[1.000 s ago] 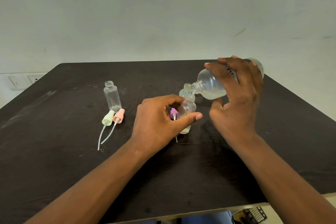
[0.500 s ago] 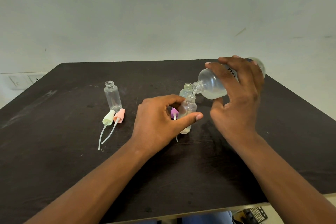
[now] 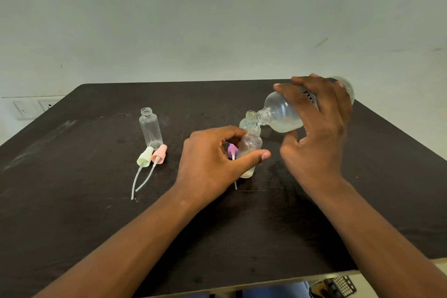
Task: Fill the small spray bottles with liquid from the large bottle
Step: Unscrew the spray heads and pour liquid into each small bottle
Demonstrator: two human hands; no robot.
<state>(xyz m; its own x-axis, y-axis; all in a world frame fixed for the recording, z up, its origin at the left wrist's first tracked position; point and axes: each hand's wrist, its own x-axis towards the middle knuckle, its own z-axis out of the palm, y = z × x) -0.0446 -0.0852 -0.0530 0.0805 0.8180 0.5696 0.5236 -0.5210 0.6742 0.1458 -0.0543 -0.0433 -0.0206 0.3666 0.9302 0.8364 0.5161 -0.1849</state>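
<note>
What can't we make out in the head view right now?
- Label on the large bottle: the right hand covers all but a few letters.
- Fill level of the held small bottle: left hand thumb crosses it, and the liquid is clear.
- Second small bottle behind it: lower body hidden.
- Purple spray cap: mostly behind the left hand's fingers.
- Dark keypad object: cut off by the bottom edge.

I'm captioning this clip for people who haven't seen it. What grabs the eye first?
The right hand tips the large bottle so its mouth meets a small bottle mid-table, which the left hand grips. Farther left stands an open empty bottle, with green and pink spray caps lying before it.
</note>
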